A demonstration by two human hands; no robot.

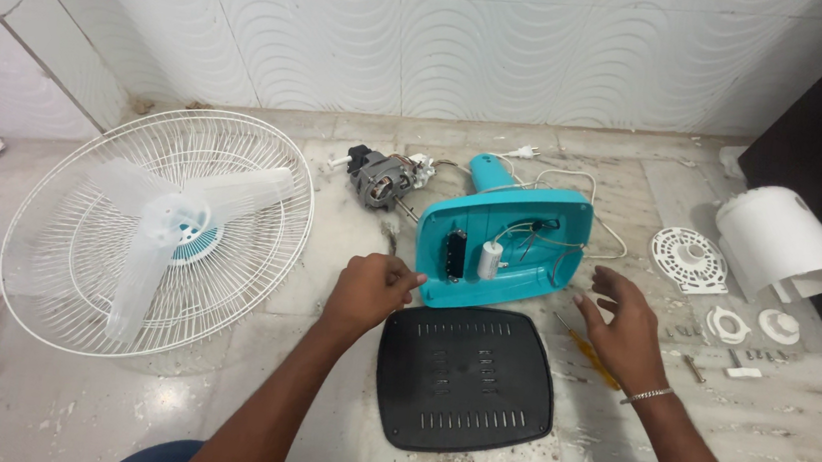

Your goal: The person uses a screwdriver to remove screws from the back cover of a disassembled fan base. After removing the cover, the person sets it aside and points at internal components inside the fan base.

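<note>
Black base cover plate (465, 379) lies flat on marble floor (113, 403), nearest the near edge, slotted vents facing up, between the two forearms. Just beyond it: turquoise fan base (505, 247), turned underside up, open, w/ white capacitor (491, 259) and wiring visible inside. Base touches or nearly touches the plate's far edge; can't tell which.

L hand (366, 291): fingers curled in, narrow, tips at the base's left edge. Whether they pinch something small can't be told. R hand (623, 327): fingers spread wide, holding nothing, hovering just beside the base's right edge. Bracelet on R wrist. Yellow-handled screwdriver (588, 351) lies on floor under R hand, beside the plate's right far corner.

Motor (385, 178) lies behind the base, toward the wall, joined by white cord (576, 182). Fan grille w/ translucent blades (160, 227) lies flat at the left side. Right side: white round perforated part (690, 258), white curved housing (782, 242), small white rings and screws near it.
</note>
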